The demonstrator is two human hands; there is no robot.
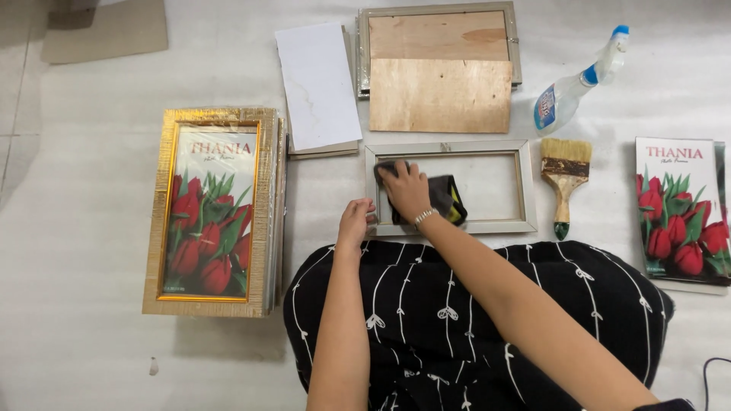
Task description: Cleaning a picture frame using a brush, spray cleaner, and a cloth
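A silver picture frame (pixel 525 186) lies flat on the floor in front of my lap, glass facing up. My right hand (pixel 406 190) presses a dark cloth (pixel 449 199) with a yellow edge onto the glass at the frame's left end. My left hand (pixel 354 223) rests on the frame's lower left corner, fingers curled against its edge. A bracelet sits on my right wrist.
A stack of gold frames (pixel 213 209) with red tulip prints stands at left. Wooden backing boards (pixel 440 95) and a white sheet (pixel 318 84) lie beyond the frame. A spray bottle (pixel 575 87), a paintbrush (pixel 565 183) and tulip prints (pixel 679 209) sit at right.
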